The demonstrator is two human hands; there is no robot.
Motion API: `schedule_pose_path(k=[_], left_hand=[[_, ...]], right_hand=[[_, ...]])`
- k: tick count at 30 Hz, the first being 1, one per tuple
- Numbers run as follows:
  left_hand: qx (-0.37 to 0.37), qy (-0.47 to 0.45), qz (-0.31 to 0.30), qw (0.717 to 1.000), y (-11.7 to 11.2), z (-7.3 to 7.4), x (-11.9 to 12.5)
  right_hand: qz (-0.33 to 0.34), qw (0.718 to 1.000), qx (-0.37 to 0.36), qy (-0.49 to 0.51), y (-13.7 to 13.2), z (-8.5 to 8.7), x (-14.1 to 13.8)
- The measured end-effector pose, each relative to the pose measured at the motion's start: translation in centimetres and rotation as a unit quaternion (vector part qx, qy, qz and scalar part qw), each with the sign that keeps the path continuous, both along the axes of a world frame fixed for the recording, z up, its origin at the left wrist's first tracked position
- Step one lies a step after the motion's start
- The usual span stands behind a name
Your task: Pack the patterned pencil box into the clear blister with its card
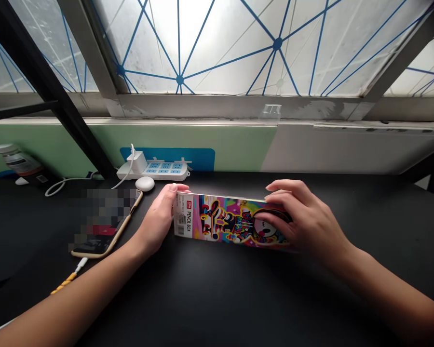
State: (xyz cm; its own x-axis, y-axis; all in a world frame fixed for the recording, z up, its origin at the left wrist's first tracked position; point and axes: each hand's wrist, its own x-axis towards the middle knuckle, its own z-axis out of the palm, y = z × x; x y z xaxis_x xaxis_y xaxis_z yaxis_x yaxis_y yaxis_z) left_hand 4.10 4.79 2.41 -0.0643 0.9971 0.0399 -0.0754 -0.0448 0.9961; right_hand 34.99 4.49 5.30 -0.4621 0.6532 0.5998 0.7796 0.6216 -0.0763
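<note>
Pencil box (224,219) looked light, stiff, slick; left hand (155,221) cupped one end, right hand (307,224) clasped the other, both half-closed.

A black tabletop (217,294) carries a printed pencil box (231,221), a gold-cased phone (101,231), and a white power strip (154,169).
</note>
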Motion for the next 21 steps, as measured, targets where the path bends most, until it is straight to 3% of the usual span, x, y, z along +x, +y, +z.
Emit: schedule_pose_path(k=[3, 8, 15, 18, 21], left_hand=[[0.071, 0.038, -0.013, 0.997, -0.7, 0.5, 0.0], [0.156, 0.077, -0.037, 0.984, -1.8, 1.6, 0.0], [0.276, 0.118, -0.027, 0.953, -2.0, 2.8, -1.3], [0.286, 0.235, -0.103, 0.923, -2.0, 3.5, -1.6], [0.259, 0.381, -0.191, 0.867, -1.8, 3.2, -1.5]], right_hand=[[0.024, 0.998, 0.050, -0.001, -1.1, 0.5, -0.1], [0.067, 0.995, 0.074, -0.030, -2.8, 0.9, -0.7], [0.118, 0.975, 0.064, -0.175, -4.0, -0.1, -2.6], [0.135, 0.968, 0.067, -0.200, -3.9, -1.2, -3.6], [0.150, 0.968, 0.061, -0.191, -3.7, -1.8, -4.1]])
